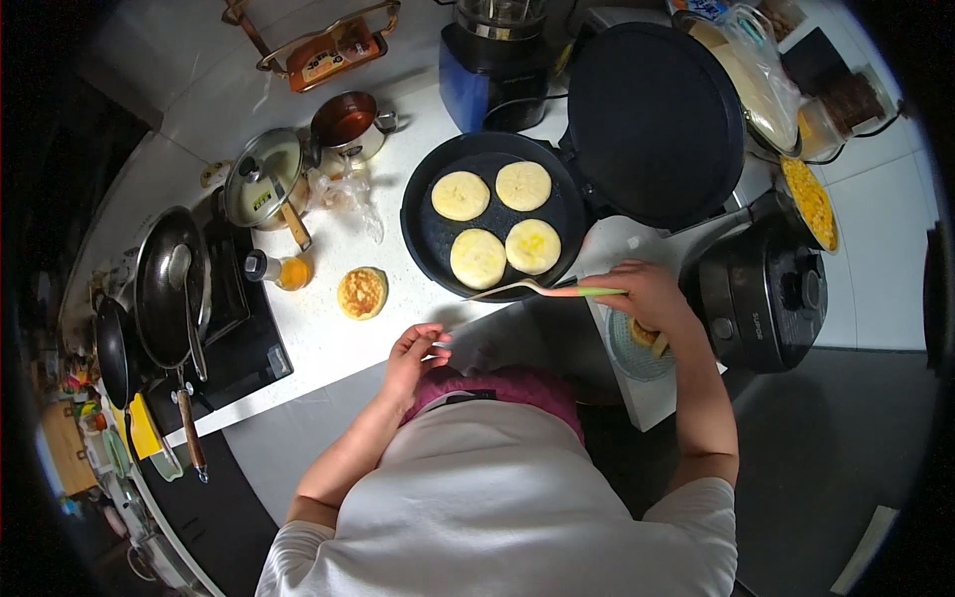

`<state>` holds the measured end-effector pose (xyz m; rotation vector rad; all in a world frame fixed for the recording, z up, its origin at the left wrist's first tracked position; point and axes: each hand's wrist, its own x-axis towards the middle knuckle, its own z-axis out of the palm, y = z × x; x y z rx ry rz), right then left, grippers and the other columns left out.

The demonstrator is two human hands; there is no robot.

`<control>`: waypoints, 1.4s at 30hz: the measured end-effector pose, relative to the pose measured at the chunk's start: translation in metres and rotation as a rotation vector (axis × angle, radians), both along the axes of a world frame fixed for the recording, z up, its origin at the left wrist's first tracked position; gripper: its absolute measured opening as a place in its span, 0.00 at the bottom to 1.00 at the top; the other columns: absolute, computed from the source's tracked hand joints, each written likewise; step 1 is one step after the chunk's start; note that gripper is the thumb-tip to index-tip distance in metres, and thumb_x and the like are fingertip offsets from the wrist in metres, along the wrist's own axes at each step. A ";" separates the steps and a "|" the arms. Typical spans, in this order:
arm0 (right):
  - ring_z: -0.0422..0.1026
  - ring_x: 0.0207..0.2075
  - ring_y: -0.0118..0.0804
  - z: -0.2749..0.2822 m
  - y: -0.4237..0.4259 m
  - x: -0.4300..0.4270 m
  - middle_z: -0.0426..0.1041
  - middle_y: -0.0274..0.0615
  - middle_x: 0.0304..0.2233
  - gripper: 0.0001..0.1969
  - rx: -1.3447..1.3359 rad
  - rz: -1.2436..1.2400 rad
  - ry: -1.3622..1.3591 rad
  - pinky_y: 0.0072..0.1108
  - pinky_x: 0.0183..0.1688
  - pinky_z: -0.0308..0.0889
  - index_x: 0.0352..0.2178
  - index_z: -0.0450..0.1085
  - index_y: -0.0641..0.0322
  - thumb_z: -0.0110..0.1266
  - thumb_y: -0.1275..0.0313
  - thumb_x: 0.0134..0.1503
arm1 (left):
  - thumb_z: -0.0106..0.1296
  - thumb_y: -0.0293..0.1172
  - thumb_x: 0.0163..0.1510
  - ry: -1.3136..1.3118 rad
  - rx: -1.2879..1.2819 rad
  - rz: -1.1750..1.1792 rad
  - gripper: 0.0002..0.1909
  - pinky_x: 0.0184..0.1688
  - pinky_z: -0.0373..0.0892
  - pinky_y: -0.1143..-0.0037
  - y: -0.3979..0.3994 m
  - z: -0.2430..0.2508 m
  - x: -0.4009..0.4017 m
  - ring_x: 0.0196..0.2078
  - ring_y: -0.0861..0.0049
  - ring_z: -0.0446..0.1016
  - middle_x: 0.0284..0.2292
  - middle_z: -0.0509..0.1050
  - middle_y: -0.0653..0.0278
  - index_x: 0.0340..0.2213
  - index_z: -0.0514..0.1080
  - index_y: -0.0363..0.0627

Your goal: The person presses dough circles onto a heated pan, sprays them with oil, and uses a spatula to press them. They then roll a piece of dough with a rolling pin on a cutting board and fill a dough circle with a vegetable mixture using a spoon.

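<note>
My right hand [647,292] grips a spatula [559,291] by its green handle, its thin blade at the near rim of a round electric griddle [412,246]. Several pale flatbreads lie in the griddle; the near right flatbread [533,246] has yellow patches on top. The griddle's black lid [656,123] is swung open to the right. My left hand [414,362] hangs empty by the counter's front edge, fingers loosely curled and apart. A browned flatbread [362,293] lies on the counter beyond it. Partly hidden under my right forearm, a light blue basket [630,358] holds browned pieces.
Left of the griddle stand an oil jar [292,274], a glass-lidded pot [261,179] and a saucepan [348,127]. A wok [160,298] sits on the cooktop, its handle jutting out. At right are a Supor cooker [753,298] and a bowl of yellow food [809,201].
</note>
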<state>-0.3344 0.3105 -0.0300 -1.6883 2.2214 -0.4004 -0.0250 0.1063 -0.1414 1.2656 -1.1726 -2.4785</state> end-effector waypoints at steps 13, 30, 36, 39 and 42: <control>0.74 0.28 0.37 -0.025 -0.020 0.017 0.75 0.41 0.30 0.17 0.024 -0.159 -0.389 0.25 0.32 0.68 0.45 0.71 0.50 0.57 0.69 0.51 | 0.40 0.29 0.60 0.010 -0.003 -0.022 0.10 0.37 0.69 0.79 0.001 -0.003 -0.001 0.32 0.78 0.72 0.35 0.74 0.63 0.41 0.69 0.43; 0.61 0.12 0.33 -0.025 0.013 0.098 0.64 0.47 0.15 0.17 -0.218 -0.638 -0.222 0.23 0.20 0.58 0.50 0.67 0.48 0.48 0.69 0.58 | 0.42 0.31 0.60 -0.005 -0.004 -0.040 0.10 0.36 0.69 0.79 0.004 -0.002 -0.015 0.32 0.79 0.72 0.35 0.75 0.63 0.40 0.69 0.43; 0.70 0.19 0.51 -0.018 0.018 0.094 0.69 0.51 0.18 0.18 -0.130 -0.642 -0.178 0.35 0.22 0.64 0.50 0.67 0.43 0.49 0.66 0.57 | 0.42 0.30 0.60 -0.002 0.001 -0.053 0.10 0.36 0.69 0.80 0.005 -0.003 -0.017 0.32 0.79 0.72 0.35 0.74 0.63 0.41 0.69 0.43; 0.70 0.19 0.50 -0.014 0.022 0.078 0.70 0.51 0.18 0.18 -0.111 -0.577 -0.034 0.33 0.22 0.64 0.50 0.67 0.43 0.49 0.67 0.56 | 0.42 0.30 0.60 -0.009 0.003 -0.054 0.10 0.37 0.69 0.79 0.004 -0.001 -0.016 0.32 0.78 0.72 0.35 0.74 0.63 0.41 0.68 0.44; 0.70 0.19 0.49 0.003 0.017 0.063 0.70 0.51 0.20 0.18 -0.066 -0.550 -0.106 0.32 0.22 0.63 0.50 0.67 0.43 0.49 0.67 0.56 | 0.42 0.30 0.59 -0.010 -0.002 -0.052 0.09 0.38 0.68 0.79 0.003 0.000 -0.014 0.33 0.77 0.72 0.35 0.74 0.63 0.41 0.68 0.44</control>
